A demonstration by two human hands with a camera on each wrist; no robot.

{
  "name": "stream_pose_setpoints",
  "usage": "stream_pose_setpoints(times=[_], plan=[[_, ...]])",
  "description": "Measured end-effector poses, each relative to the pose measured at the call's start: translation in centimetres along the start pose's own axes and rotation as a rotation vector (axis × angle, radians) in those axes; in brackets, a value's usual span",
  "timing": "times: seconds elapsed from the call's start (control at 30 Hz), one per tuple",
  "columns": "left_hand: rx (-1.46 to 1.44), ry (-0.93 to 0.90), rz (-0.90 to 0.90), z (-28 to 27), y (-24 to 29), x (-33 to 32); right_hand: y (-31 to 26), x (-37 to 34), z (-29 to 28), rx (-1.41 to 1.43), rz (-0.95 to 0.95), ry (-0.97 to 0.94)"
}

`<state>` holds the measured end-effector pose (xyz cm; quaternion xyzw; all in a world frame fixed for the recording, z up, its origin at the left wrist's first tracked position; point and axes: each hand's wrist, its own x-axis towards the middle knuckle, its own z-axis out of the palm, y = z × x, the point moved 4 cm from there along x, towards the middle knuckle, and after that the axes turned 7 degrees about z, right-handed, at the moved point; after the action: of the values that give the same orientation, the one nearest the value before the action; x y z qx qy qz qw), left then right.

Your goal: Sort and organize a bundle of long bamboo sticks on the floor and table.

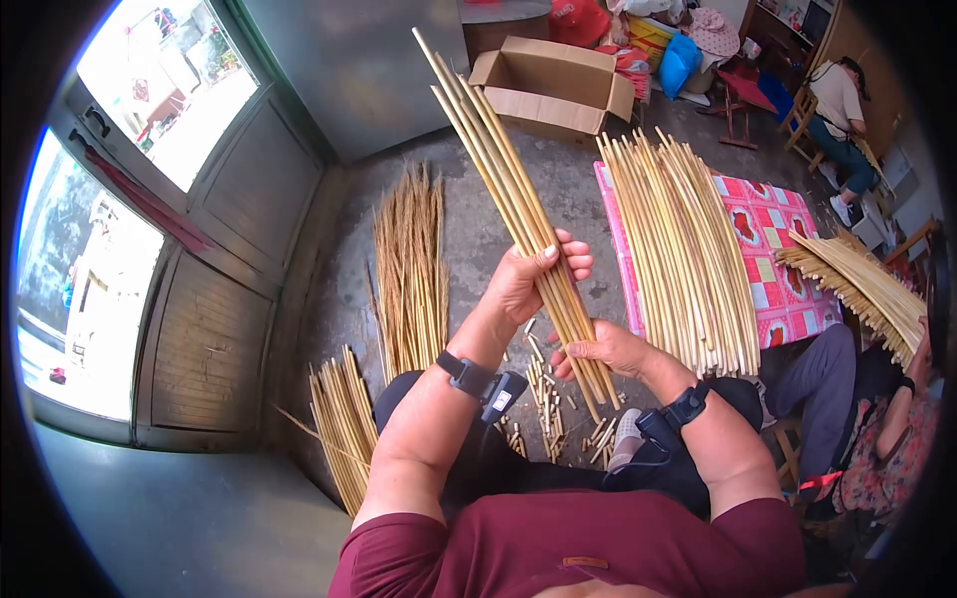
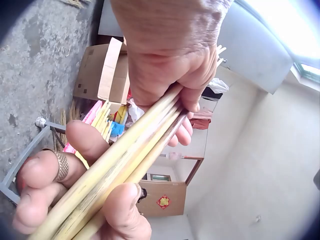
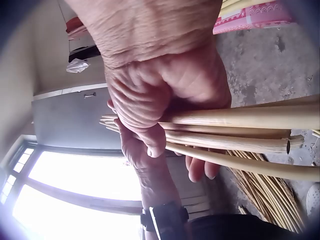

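A small bundle of long pale stalks (image 1: 498, 164) slants across the head view, its far end up and to the left. The left hand (image 1: 528, 279) grips it around the middle, thumb across the top. Nearer the lower end, the right hand (image 1: 608, 351) holds the same stalks between thumb and fingers. In the left wrist view the left hand (image 2: 170, 65) wraps the stalks (image 2: 115, 170), and the ringed right hand lies below. The right wrist view shows the right hand (image 3: 165, 95) around the stalks (image 3: 240, 120), with uneven cut ends beyond it.
Many stalks (image 1: 678, 249) lie on a pink patterned cloth (image 1: 778, 214) at the right. Brushy stalks (image 1: 409, 269) and another pile (image 1: 344, 429) are on the left floor. Short offcuts (image 1: 548, 409) lie below the hands. A cardboard box (image 1: 548, 85) stands ahead; people sit at the right.
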<state>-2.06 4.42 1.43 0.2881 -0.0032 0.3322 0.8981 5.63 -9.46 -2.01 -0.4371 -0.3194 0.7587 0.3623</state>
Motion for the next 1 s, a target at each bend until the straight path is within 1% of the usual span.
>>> stream_pose_setpoints(times=[0.1, 0.2, 0.37, 0.4, 0.47, 0.5, 0.53, 0.63, 0.67, 0.7, 0.77, 0.8, 0.83, 0.9, 0.93, 1.0], plan=[[0.001, 0.006, -0.005, -0.2, 0.0, 0.0, 0.2, 0.1, -0.1, -0.026, 0.005, 0.023], [0.021, 0.005, -0.002, -0.4, 0.2, 0.1, 0.3, 0.0, -0.1, 0.005, 0.032, -0.003], [0.020, -0.014, 0.002, -0.3, 0.0, 0.0, 0.2, 0.1, -0.3, -0.025, 0.018, -0.032], [0.001, -0.049, 0.013, -0.2, 0.2, 0.0, 0.3, 0.0, -0.2, -0.031, 0.013, -0.044], [-0.049, -0.105, 0.021, 0.1, 0.3, 0.0, -0.2, -0.2, 0.1, -0.036, 0.005, -0.139], [-0.061, -0.105, 0.016, 0.4, 0.6, -0.2, -0.2, -0.5, 0.3, -0.025, 0.009, -0.182], [-0.108, -0.142, 0.036, 0.6, 0.7, -0.1, -0.4, -0.8, 0.6, 0.033, -0.002, -0.245], [-0.174, -0.203, 0.101, 1.4, 1.4, 0.0, -1.9, -1.7, 2.9, 0.490, -0.050, -0.500], [-0.159, -0.210, 0.127, 1.3, 1.5, 0.1, -2.8, -2.4, 3.8, 0.516, -0.059, -0.416], [-0.144, -0.247, 0.165, 1.3, 1.6, 0.3, -2.5, -2.2, 3.4, 0.478, -0.061, -0.408], [-0.130, -0.320, 0.184, 1.3, 1.6, 0.6, -1.6, -1.8, 2.4, 0.405, -0.063, -0.387], [-0.134, -0.324, 0.177, 1.2, 1.3, 0.8, -1.9, -2.3, 2.9, 0.363, -0.043, -0.246], [-0.147, -0.329, 0.172, 1.1, 1.2, 0.9, -1.7, -2.1, 2.4, 0.308, -0.026, -0.162], [-0.094, -0.135, 0.145, 0.7, 0.7, 1.0, -1.6, -1.4, 1.1, 0.195, 0.009, 0.002], [-0.066, -0.034, 0.144, 0.0, 0.3, 1.1, -1.9, -1.3, 0.8, 0.127, 0.017, 0.115], [0.077, 0.127, 0.048, -1.5, -0.5, 1.2, -1.7, -0.9, -0.5, -0.179, -0.022, 0.356]])
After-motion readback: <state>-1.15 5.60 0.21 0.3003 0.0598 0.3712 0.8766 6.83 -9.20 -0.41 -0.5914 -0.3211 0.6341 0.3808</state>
